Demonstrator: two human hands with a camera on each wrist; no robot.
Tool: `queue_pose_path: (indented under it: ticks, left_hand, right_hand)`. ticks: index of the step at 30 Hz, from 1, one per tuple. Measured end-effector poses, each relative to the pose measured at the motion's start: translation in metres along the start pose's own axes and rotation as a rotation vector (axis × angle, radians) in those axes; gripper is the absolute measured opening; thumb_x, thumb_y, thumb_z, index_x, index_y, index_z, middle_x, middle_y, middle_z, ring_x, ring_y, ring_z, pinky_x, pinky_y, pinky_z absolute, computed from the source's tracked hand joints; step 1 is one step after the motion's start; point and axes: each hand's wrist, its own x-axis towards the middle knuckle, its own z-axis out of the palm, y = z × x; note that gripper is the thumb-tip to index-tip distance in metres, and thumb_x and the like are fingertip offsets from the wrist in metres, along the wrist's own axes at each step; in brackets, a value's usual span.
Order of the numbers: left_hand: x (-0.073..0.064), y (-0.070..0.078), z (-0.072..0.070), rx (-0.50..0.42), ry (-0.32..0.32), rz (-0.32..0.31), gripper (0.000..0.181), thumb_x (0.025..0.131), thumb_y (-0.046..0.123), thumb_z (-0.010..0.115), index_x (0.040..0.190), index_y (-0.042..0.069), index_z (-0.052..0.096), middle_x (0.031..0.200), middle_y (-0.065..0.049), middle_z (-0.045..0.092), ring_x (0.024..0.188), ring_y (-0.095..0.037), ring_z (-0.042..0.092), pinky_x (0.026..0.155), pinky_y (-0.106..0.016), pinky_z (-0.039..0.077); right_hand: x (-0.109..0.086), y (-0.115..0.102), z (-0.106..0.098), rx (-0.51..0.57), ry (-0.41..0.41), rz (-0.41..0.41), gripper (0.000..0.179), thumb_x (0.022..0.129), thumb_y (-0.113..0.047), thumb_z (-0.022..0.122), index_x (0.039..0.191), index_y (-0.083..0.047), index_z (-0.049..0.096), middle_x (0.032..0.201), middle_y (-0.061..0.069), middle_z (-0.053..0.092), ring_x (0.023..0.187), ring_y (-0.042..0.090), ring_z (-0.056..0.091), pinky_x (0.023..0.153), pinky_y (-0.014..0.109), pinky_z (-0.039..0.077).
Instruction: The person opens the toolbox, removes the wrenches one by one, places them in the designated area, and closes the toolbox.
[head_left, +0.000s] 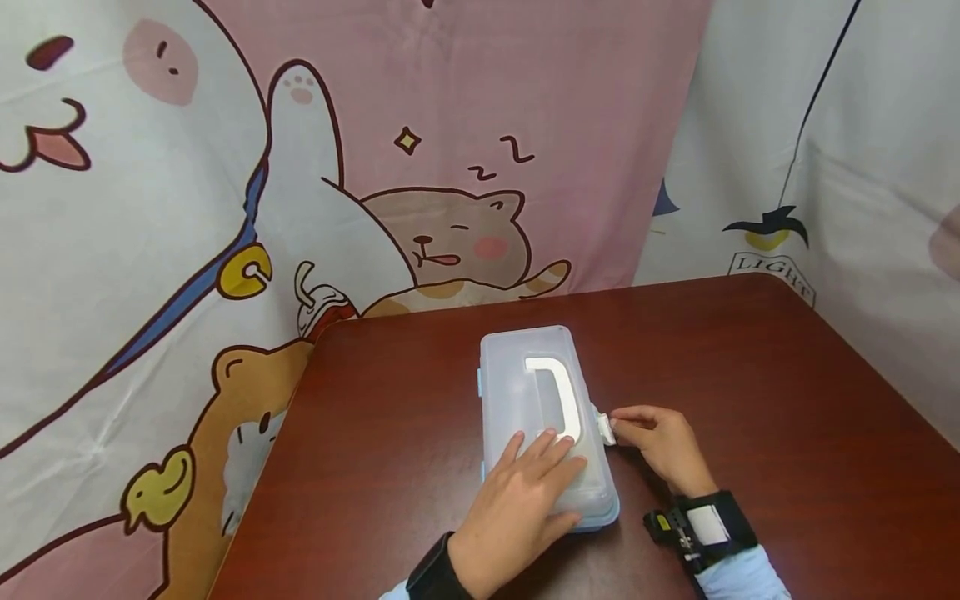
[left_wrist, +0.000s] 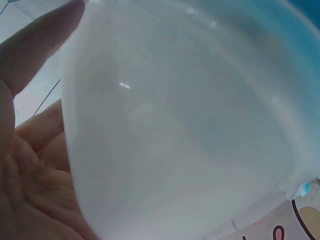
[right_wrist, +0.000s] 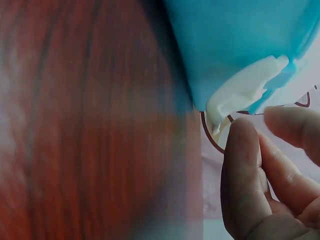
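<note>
A clear plastic box (head_left: pixel 510 392) with a pale blue base and a white handle (head_left: pixel 567 396) lies on the table. Spread over the near part of its lid, my left hand (head_left: pixel 517 500) rests with fingers extended and touches the handle's near end. The lid's translucent surface (left_wrist: pixel 165 130) fills most of the left wrist view. At the box's right side, a white latch (head_left: pixel 604 427) sticks outward from the wall. My right hand (head_left: pixel 667 442) has its fingertips at this latch. In the right wrist view, the latch (right_wrist: pixel 245 90) sits just beyond the thumb and fingers, with a gap between them.
The dark red-brown table (head_left: pixel 390 433) extends around the box. A cartoon-printed cloth (head_left: pixel 465 100) hangs behind the far edge and along the left side. Pale printed fabric (head_left: pixel 862 208) hangs on the right.
</note>
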Motion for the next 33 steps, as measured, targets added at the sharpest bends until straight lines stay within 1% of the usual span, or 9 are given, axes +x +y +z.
queue_pose_path:
  ticks: [4, 7, 11, 14, 17, 22, 27, 29, 33]
  left_hand:
    - [0.001, 0.0, 0.002, 0.011, 0.019, -0.009, 0.062, 0.075, 0.041, 0.078, 0.128, 0.015, 0.057, 0.133, -0.004, 0.057, 0.128, -0.021, 0.049, 0.106, -0.046, 0.035]
    - [0.0, 0.0, 0.003, 0.033, 0.023, -0.014, 0.069, 0.074, 0.042, 0.079, 0.131, 0.012, 0.055, 0.132, -0.005, 0.058, 0.128, -0.02, 0.049, 0.106, -0.044, 0.034]
    - [-0.001, 0.0, 0.005, 0.056, 0.019, -0.017, 0.073, 0.072, 0.044, 0.08, 0.132, 0.012, 0.055, 0.133, -0.005, 0.058, 0.127, -0.019, 0.049, 0.106, -0.043, 0.034]
    - [-0.001, -0.001, 0.005, 0.055, 0.019, -0.019, 0.072, 0.072, 0.045, 0.079, 0.132, 0.012, 0.056, 0.133, -0.005, 0.058, 0.127, -0.019, 0.049, 0.106, -0.042, 0.034]
    - [-0.002, -0.002, 0.006, 0.05, 0.03, -0.013, 0.07, 0.073, 0.045, 0.079, 0.132, 0.012, 0.056, 0.132, -0.004, 0.058, 0.126, -0.019, 0.05, 0.106, -0.042, 0.035]
    - [-0.004, -0.003, 0.007, 0.038, 0.059, 0.004, 0.067, 0.075, 0.045, 0.077, 0.13, 0.012, 0.058, 0.13, -0.004, 0.06, 0.124, -0.02, 0.052, 0.105, -0.042, 0.036]
    - [-0.006, -0.005, 0.007, -0.021, 0.08, -0.011, 0.064, 0.079, 0.045, 0.074, 0.131, 0.012, 0.057, 0.131, -0.003, 0.059, 0.126, -0.019, 0.05, 0.106, -0.042, 0.035]
    - [-0.007, -0.006, 0.006, -0.057, 0.102, -0.019, 0.063, 0.08, 0.045, 0.073, 0.132, 0.012, 0.057, 0.132, -0.003, 0.058, 0.127, -0.019, 0.049, 0.107, -0.042, 0.034]
    - [-0.011, -0.009, 0.005, -0.151, 0.164, -0.042, 0.061, 0.083, 0.044, 0.07, 0.132, 0.012, 0.056, 0.133, -0.005, 0.057, 0.129, -0.018, 0.047, 0.107, -0.043, 0.034]
  right_hand:
    - [-0.001, -0.001, 0.006, 0.129, -0.064, 0.028, 0.036, 0.089, -0.031, 0.068, 0.109, 0.0, 0.068, 0.101, 0.015, 0.068, 0.081, 0.022, 0.067, 0.071, 0.035, 0.055]
    - [-0.002, -0.002, 0.011, 0.183, -0.101, 0.047, 0.04, 0.089, -0.033, 0.067, 0.11, 0.001, 0.067, 0.103, 0.016, 0.067, 0.082, 0.023, 0.067, 0.073, 0.035, 0.055]
    - [-0.003, -0.002, 0.015, 0.191, -0.14, 0.042, 0.038, 0.09, -0.031, 0.065, 0.111, 0.0, 0.066, 0.108, 0.016, 0.066, 0.087, 0.023, 0.066, 0.074, 0.034, 0.054]
    - [-0.003, -0.002, 0.017, 0.187, -0.165, 0.039, 0.037, 0.092, -0.031, 0.063, 0.112, 0.0, 0.066, 0.111, 0.016, 0.065, 0.092, 0.023, 0.065, 0.075, 0.033, 0.054]
    - [-0.004, -0.002, 0.018, 0.191, -0.171, 0.043, 0.039, 0.092, -0.032, 0.063, 0.113, 0.001, 0.065, 0.112, 0.017, 0.065, 0.093, 0.023, 0.065, 0.076, 0.033, 0.054]
    - [-0.004, -0.001, 0.018, 0.241, -0.193, 0.065, 0.041, 0.092, -0.032, 0.063, 0.115, 0.002, 0.064, 0.114, 0.018, 0.064, 0.095, 0.024, 0.065, 0.078, 0.034, 0.054]
    - [-0.004, 0.001, 0.016, 0.298, -0.218, 0.081, 0.044, 0.092, -0.03, 0.064, 0.118, 0.005, 0.061, 0.118, 0.02, 0.061, 0.102, 0.024, 0.063, 0.082, 0.035, 0.052]
    - [-0.005, 0.002, 0.015, 0.311, -0.224, 0.084, 0.045, 0.091, -0.03, 0.064, 0.119, 0.006, 0.06, 0.119, 0.021, 0.061, 0.104, 0.024, 0.062, 0.083, 0.035, 0.052]
    - [-0.004, 0.002, 0.015, 0.323, -0.226, 0.086, 0.048, 0.091, -0.032, 0.065, 0.119, 0.006, 0.06, 0.119, 0.02, 0.061, 0.104, 0.024, 0.062, 0.084, 0.036, 0.051]
